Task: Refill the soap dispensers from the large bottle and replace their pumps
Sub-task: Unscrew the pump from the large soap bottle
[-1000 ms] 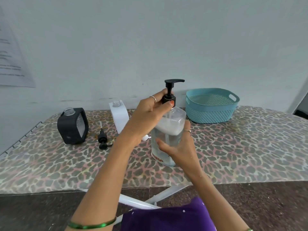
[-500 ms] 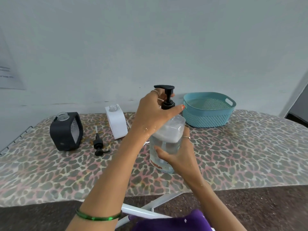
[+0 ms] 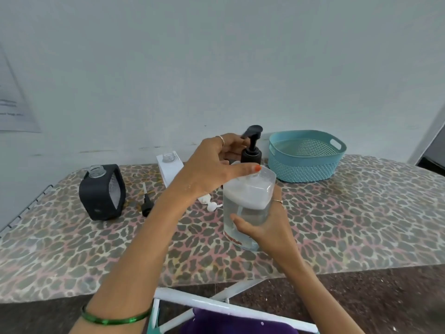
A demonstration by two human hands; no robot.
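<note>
Clear dispenser (image 3: 248, 206): upright on the table (image 3: 361, 225), in the same spot as before.
Right hand (image 3: 267, 231): wrapped around the dispenser's lower body, as half a second ago.
Left hand (image 3: 214, 165): fingers around the black pump (image 3: 251, 150), thumb on the dispenser's shoulder.
Pump change: the nozzle pointed left earlier; it now points toward the hand and camera.
Black dispenser (image 3: 102, 192): open-necked, far left, unmoved.
White dispenser (image 3: 169, 168): open-necked, behind the left wrist.
Loose pumps: black pump on the table (image 3: 146, 203), white pump (image 3: 210, 203) beside the clear dispenser.
</note>
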